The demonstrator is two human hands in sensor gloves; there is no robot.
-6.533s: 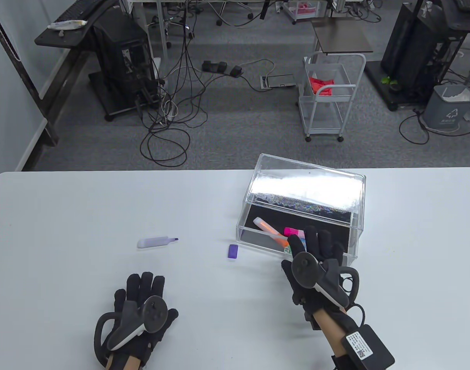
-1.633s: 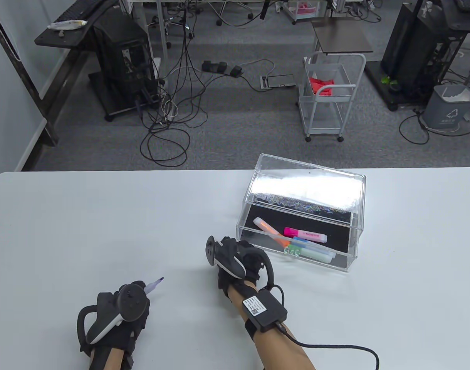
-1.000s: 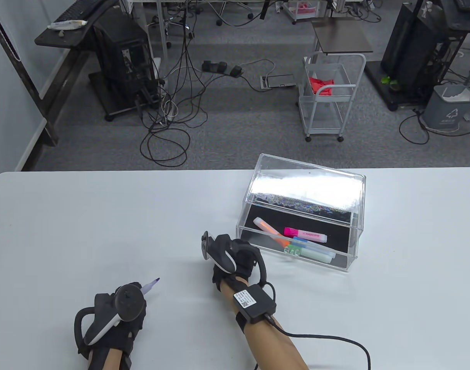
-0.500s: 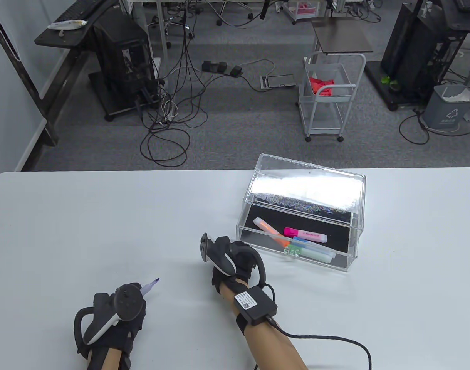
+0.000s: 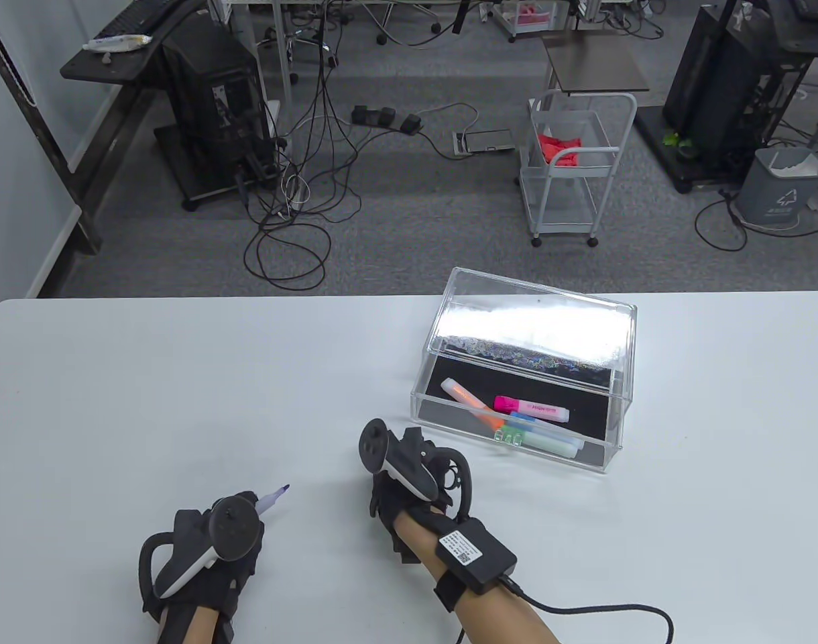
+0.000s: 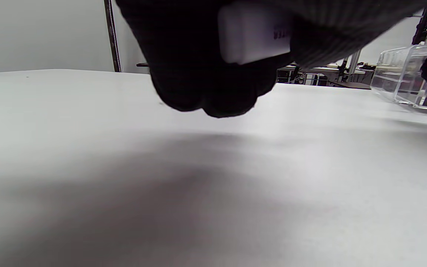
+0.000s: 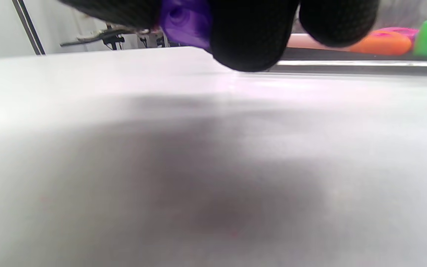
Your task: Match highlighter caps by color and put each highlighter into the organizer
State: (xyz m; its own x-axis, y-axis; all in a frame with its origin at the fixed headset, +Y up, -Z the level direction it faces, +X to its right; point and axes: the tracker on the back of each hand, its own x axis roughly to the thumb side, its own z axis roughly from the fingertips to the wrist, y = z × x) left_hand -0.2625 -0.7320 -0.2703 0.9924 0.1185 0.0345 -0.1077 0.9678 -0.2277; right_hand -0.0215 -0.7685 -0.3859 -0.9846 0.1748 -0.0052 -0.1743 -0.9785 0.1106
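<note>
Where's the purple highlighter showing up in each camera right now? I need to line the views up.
Table view: purple highlighter at lower left, tip poking out of the left hand.
Left wrist view: pale barrel end at top centre, in the grip of the gloved fingers.
Right wrist view: not in it; only the purple cap.
Shared landmark: the clear organizer, at right in all three.

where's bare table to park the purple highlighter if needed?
Bare: the table left of the organizer, beyond both hands, and its right end past the organizer. Crowded: the organizer's near corner beside the right hand.
</note>
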